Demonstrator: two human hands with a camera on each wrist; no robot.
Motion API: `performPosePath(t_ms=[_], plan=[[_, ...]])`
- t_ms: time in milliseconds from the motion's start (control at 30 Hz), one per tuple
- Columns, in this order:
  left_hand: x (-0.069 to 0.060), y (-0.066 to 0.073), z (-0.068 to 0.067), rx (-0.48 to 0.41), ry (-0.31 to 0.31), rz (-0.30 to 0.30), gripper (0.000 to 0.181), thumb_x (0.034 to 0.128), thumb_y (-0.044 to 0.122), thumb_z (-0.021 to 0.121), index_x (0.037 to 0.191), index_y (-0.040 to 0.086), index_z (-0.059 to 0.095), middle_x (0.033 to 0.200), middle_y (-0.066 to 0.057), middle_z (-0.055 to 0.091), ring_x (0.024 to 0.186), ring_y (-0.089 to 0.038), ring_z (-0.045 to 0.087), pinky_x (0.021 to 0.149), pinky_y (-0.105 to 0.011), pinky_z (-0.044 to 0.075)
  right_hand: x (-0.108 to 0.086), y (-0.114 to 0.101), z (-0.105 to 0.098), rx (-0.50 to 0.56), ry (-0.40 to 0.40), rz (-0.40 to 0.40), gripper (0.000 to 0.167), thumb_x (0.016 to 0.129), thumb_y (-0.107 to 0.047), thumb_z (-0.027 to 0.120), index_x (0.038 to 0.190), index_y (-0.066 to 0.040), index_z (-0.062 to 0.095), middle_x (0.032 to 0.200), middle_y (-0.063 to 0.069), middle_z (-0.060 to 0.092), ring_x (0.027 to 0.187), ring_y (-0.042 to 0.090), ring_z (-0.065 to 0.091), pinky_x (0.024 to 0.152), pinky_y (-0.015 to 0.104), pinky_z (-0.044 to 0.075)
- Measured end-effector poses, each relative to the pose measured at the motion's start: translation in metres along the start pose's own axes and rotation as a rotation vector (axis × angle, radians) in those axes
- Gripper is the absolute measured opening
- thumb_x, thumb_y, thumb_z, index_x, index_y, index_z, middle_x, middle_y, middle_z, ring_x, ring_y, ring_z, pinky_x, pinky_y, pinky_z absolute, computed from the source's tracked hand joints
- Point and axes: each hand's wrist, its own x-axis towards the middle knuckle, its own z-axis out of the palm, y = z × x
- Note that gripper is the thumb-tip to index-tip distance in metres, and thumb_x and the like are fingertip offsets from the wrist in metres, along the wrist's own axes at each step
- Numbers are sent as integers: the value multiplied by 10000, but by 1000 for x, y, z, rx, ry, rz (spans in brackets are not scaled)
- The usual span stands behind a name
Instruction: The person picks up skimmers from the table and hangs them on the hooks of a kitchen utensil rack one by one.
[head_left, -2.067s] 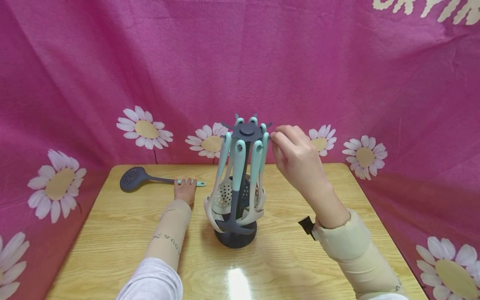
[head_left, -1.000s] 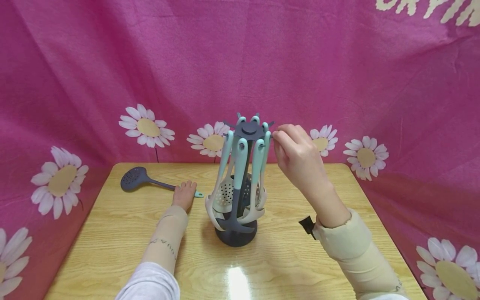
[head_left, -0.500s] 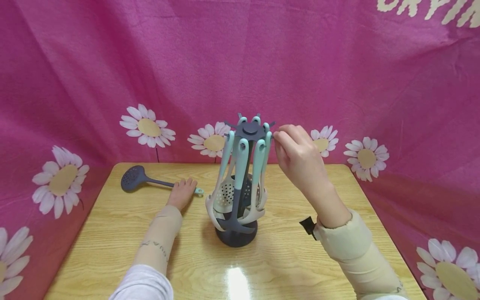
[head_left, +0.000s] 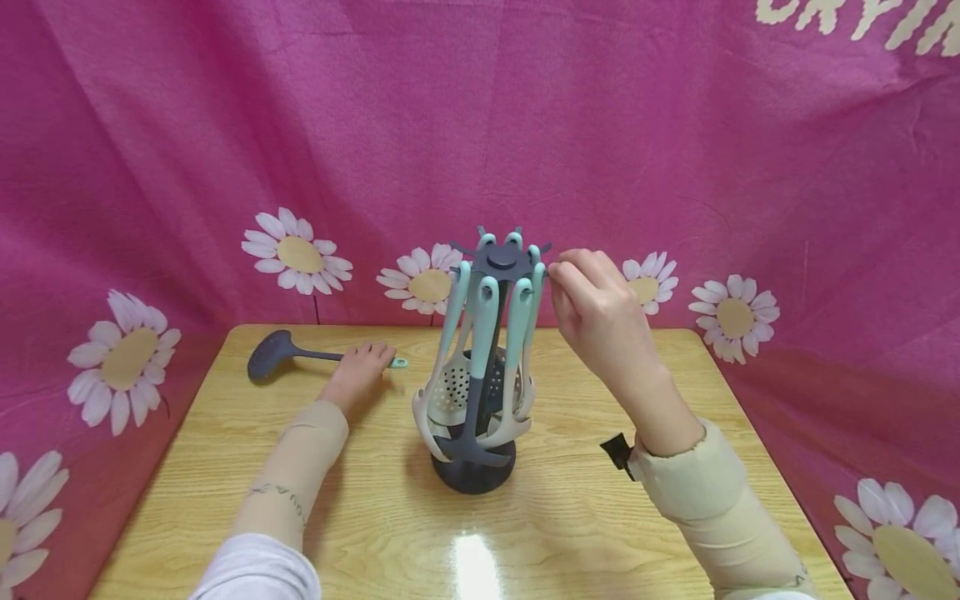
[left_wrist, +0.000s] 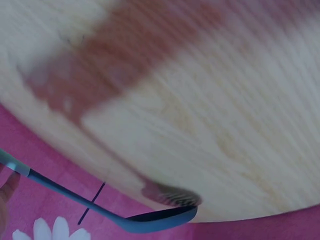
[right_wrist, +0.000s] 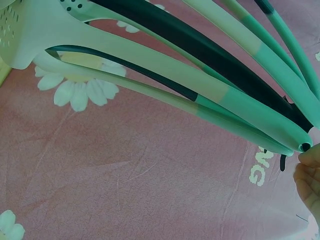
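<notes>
In the head view my left hand (head_left: 362, 367) holds a dark blue skimmer (head_left: 272, 357) by its mint handle. The skimmer is tilted; in the left wrist view its head (left_wrist: 160, 220) sits close to the table's surface with a shadow or reflection beside it. My right hand (head_left: 600, 304) pinches a hook at the right of the dark utensil stand's top (head_left: 501, 262). Several mint-handled utensils hang around that stand, including a dark one (head_left: 472, 442) in front and a beige perforated one (head_left: 452, 390). In the right wrist view my fingertips (right_wrist: 311, 156) are beside a handle's end.
The stand's round black base (head_left: 474, 478) rests on the wooden table (head_left: 600, 533), near its middle. Behind the table hangs a pink cloth (head_left: 480, 125) printed with daisies. A black tab (head_left: 618, 454) sticks out from the right wrist's band.
My left hand has closed around the skimmer's handle, its forearm swinging left, and the skimmer's head has tipped. My right hand has stayed at the stand's hook.
</notes>
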Motion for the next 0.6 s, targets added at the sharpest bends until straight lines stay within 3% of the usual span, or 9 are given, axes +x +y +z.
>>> performPosePath(t_ms=[200, 367, 433, 600], plan=[[5, -9, -13, -39, 46, 56, 350, 807, 7, 628, 1124, 61, 492, 1084, -135, 534, 1000, -325, 529, 775, -478, 475, 0, -1, 1, 13, 24, -2, 95, 817, 69, 510, 843, 63, 601, 839, 151, 571, 743, 289, 515, 662, 338, 457], [7, -9, -31, -129, 29, 42, 414, 802, 2, 639, 1184, 52, 489, 1179, -188, 504, 1085, -373, 491, 836, -532, 442, 0, 0, 0, 10, 20, -2, 99, 818, 68, 507, 842, 59, 602, 840, 152, 571, 744, 290, 515, 662, 338, 458], [8, -7, -39, -159, 69, 45, 400, 797, -2, 644, 1161, 44, 486, 1149, -193, 509, 1039, -380, 505, 801, -522, 458, 0, 0, 0, 8, 18, -2, 99, 819, 66, 507, 843, 58, 602, 841, 152, 570, 748, 290, 517, 665, 339, 460], [14, -3, -56, -149, 242, 68, 370, 755, 26, 694, 1042, 37, 461, 965, -148, 503, 830, -329, 519, 588, -416, 477, 0, 0, 0, 10, 19, -4, 94, 817, 71, 508, 843, 57, 598, 840, 154, 570, 748, 292, 518, 664, 340, 460]])
